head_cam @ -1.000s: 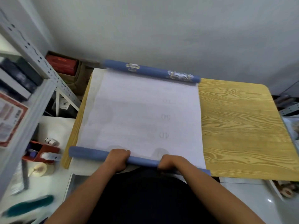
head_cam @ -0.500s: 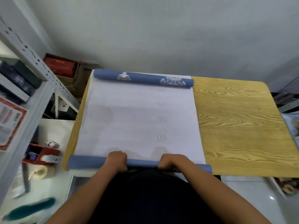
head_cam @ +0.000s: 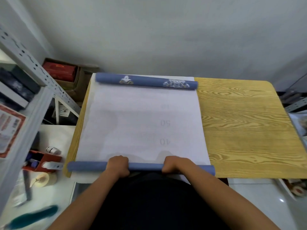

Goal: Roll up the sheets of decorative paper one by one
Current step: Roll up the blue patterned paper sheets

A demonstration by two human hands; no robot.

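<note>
the sheet of decorative paper (head_cam: 141, 123), pale white side up with faint mirrored numbers showing through, lies flat on the left part of the yellow wood-grain table (head_cam: 245, 130), its length running away from the person. its near end is curled into a plain blue roll (head_cam: 146, 166) lying left to right along the table's near edge. the left hand (head_cam: 118, 166) and right hand (head_cam: 172, 165) each clench that roll, fingers wrapped over it. the far end forms a second blue roll with white ornaments (head_cam: 146, 81), parallel, near the grey wall (head_cam: 149, 30).

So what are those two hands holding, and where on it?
Both grip the near rolled blue end of the decorative paper: the left hand left of its middle, the right hand right of it.
</note>
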